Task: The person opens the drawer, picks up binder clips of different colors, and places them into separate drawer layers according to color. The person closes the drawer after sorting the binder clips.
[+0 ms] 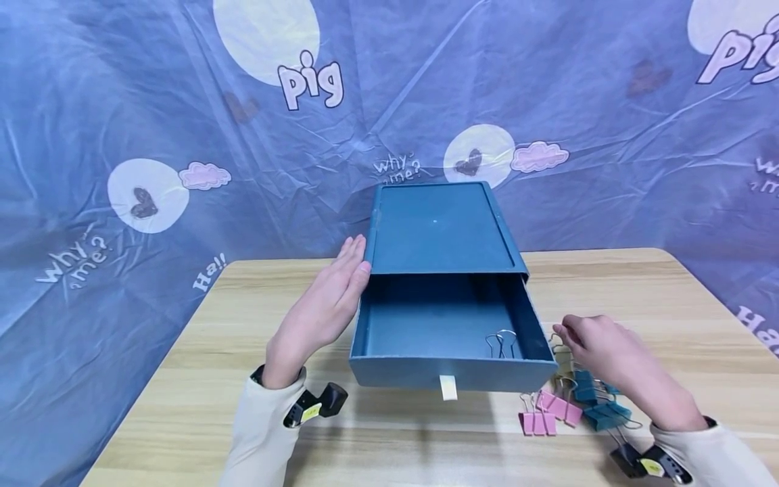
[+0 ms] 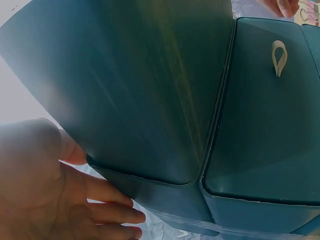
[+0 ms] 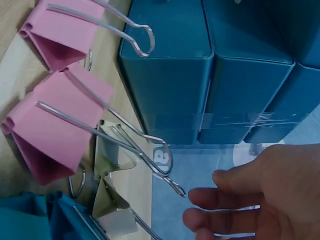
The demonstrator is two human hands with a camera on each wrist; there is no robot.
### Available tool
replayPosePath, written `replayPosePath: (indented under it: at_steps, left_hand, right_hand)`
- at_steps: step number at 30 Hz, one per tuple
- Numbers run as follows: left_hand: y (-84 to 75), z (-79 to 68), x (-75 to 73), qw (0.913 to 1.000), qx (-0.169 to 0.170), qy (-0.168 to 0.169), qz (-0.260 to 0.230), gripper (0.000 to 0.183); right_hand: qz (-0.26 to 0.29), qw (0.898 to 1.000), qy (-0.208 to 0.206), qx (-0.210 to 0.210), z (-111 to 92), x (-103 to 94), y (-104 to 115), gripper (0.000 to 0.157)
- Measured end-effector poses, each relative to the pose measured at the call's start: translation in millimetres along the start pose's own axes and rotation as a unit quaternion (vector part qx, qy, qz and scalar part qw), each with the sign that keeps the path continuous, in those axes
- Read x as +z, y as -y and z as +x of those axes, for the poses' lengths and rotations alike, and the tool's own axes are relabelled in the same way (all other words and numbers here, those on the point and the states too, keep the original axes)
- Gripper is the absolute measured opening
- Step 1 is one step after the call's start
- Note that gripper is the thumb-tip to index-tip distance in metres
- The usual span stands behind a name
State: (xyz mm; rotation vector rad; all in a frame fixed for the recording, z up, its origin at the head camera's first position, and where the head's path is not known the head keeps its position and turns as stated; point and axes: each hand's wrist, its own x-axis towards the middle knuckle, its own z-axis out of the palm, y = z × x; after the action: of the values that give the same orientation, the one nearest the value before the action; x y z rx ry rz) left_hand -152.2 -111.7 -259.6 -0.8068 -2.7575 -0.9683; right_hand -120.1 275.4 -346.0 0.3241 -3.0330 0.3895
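Observation:
A blue drawer box (image 1: 438, 226) stands on the table, its drawer (image 1: 398, 373) pulled out toward me. My left hand (image 1: 321, 303) rests with straight fingers along the box's left side. Wire handles of binder clips (image 1: 501, 343) show inside the drawer at its front right, their bodies hidden by the front wall. My right hand (image 1: 615, 355) hovers over loose binder clips right of the drawer, fingers loosely bent and holding nothing. In the right wrist view, its fingertips are close to the handles of a pink binder clip (image 3: 65, 115); an olive clip (image 3: 107, 197) lies beside it.
Pink binder clips (image 1: 537, 424) and teal binder clips (image 1: 606, 416) lie in a cluster right of the drawer. A pale pull tab (image 1: 448, 387) hangs on the drawer front. Behind the wooden table (image 1: 201, 379) hangs a blue printed cloth (image 1: 365, 122).

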Motion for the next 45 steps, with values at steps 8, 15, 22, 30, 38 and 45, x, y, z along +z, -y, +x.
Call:
replayPosePath:
  at_steps: [8, 15, 22, 30, 38, 45]
  left_hand:
    - [-0.8, 0.1, 0.1, 1.0, -0.002, 0.003, 0.0, 0.056]
    - [-0.4, -1.2, 0.8, 1.0, -0.005, 0.001, -0.003, 0.056]
    - [1.9, 0.1, 2.2, 1.0, -0.001, -0.004, -0.005, 0.057]
    - [-0.4, 1.8, 1.6, 1.0, -0.004, -0.001, -0.002, 0.057]
    - [0.9, 0.3, 1.1, 1.0, -0.006, -0.001, 0.003, 0.056]
    - [0.0, 1.3, 0.4, 1.0, -0.008, -0.001, 0.002, 0.057]
  right_hand:
    - [0.0, 0.999, 0.018, 0.036, -2, 6.3, -4, 0.033]
    - [-0.003, 0.999, 0.009, 0.03, -5, 13.0, -4, 0.037]
    - [0.002, 1.0, -0.004, 0.02, -4, 18.6, -2, 0.04]
    - [-0.001, 1.0, -0.018, 0.018, -1, 22.0, -4, 0.038]
    - [0.015, 0.999, -0.019, -0.042, 4, 25.3, -6, 0.004]
    - [0.015, 0.997, -0.04, -0.068, 6, 23.1, -5, 0.01]
